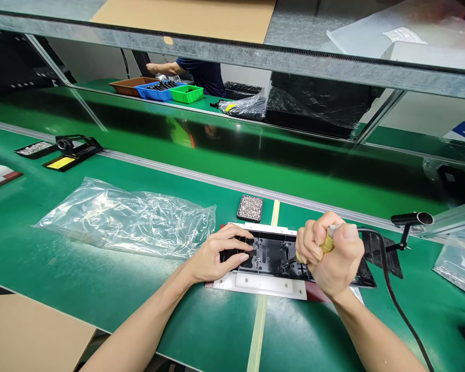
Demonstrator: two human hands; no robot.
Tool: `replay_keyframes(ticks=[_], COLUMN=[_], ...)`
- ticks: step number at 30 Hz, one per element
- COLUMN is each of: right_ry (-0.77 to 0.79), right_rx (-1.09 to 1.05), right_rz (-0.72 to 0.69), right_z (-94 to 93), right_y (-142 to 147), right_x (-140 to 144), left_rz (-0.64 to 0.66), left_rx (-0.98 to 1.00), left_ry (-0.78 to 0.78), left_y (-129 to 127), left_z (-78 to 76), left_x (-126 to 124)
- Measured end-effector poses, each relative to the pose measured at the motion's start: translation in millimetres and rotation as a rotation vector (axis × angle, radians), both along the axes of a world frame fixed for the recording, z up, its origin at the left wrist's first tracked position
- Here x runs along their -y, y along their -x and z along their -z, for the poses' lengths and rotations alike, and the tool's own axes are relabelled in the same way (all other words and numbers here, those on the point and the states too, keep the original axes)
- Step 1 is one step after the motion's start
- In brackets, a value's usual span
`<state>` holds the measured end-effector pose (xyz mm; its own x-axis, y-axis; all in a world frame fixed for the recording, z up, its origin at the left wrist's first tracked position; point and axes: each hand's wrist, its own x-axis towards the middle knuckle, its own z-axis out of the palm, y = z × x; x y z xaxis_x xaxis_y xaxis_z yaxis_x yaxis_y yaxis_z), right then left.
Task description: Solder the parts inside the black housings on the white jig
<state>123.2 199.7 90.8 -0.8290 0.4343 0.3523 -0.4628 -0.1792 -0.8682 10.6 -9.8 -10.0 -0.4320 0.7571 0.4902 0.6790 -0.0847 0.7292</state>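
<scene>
**Head view: two hands on a black panel at the green counter's near edge**

Head camera looks down on a green counter (pixel 101 289) whose near edge runs across the lower left of the frame, with brown cardboard (pixel 27 336) below it. Open green surface lies in front of the forearms at bottom centre; a crumpled clear plastic bag (pixel 127 217) fills the room to the left. A metal rail runs along the far side of the work area, just behind a small tray of tiny screws (pixel 250 207).

At lower centre lies the black panel (pixel 271 256), long and flat, ribbed inside, resting on a white fixture plate (pixel 256 284). The left hand (pixel 220 256) lies flat on the panel's left end, fingers spread and pressing, gripping nothing. The right hand (pixel 331 253) is closed in a fist round a yellow-handled corded tool (pixel 327 243), its tip down on the panel; a black cable (pixel 391 294) trails off to the lower right.

A small black stand (pixel 411 222) sits at the right. Beyond the rail is a glossy green belt; at upper centre, coloured bins (pixel 158 89) stand beside another person's arm (pixel 163 67).
</scene>
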Motion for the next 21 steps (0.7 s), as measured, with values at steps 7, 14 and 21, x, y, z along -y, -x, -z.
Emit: replay_keyframes(ticks=[7, 14, 21], right_ry=[0.007, 0.002, -0.038], right_rx=[-0.013, -0.002, 0.003], right_rz=[-0.009, -0.004, -0.018], right_z=[1.1, 0.8, 0.7], right_y=[-0.1, -0.4, -0.6], right_x=[-0.5, -0.6, -2.2], left_rz=[0.002, -0.011, -0.007], left_rx=[-0.007, -0.024, -0.011], left_ry=[-0.006, -0.002, -0.002], left_y=[0.9, 0.6, 0.4], left_z=[1.3, 0.3, 1.0], left_x=[0.2, 0.0, 0.2])
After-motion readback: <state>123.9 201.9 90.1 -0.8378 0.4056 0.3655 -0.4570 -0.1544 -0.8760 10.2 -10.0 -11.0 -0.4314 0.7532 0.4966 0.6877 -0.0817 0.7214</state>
